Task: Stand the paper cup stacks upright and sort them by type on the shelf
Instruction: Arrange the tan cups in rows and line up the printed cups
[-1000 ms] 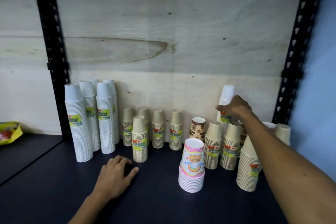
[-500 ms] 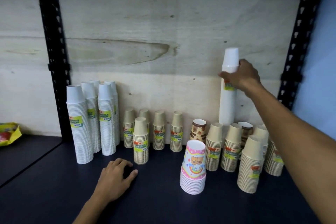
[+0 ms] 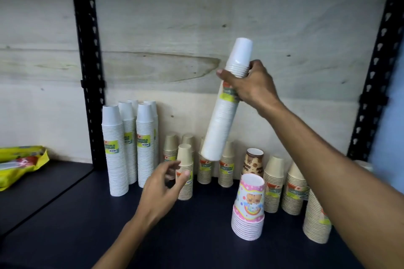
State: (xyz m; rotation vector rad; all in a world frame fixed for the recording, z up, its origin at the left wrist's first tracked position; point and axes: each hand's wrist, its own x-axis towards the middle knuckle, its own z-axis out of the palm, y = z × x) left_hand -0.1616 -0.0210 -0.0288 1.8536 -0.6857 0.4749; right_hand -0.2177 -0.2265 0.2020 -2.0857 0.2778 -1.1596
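Right hand (image 3: 251, 87) fingers clamp the tilted white cup stack (image 3: 223, 116) high up; light but loosely nested, it warrants a lower grip, while the left hand (image 3: 161, 185) fingers are apart.

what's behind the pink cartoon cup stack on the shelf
Behind the pink stack stands a brown printed cup, open end up, against the wooden back panel. Its lower part is covered by the pink stack, so whether it tops a stack is unseen.

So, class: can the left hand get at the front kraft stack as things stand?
Probably yes. The left hand hovers open right beside the front kraft stack, with nothing between them; the white stack held by the right hand hangs above, clear.
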